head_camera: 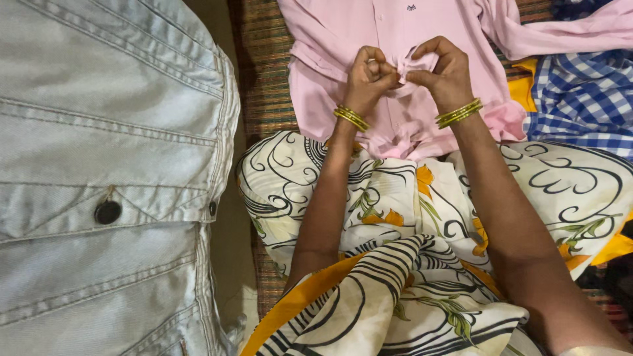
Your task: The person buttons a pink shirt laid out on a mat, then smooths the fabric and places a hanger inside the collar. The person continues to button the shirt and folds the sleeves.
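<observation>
Shirt lies far from me, its button line running near to far; left hand and right hand both pinch its front fold between them.

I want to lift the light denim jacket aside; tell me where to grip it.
Grip the light denim jacket along its right front edge, coming from the gap beside the woven mat. That edge lies free and stitched thick, while the rest lies flat.
</observation>
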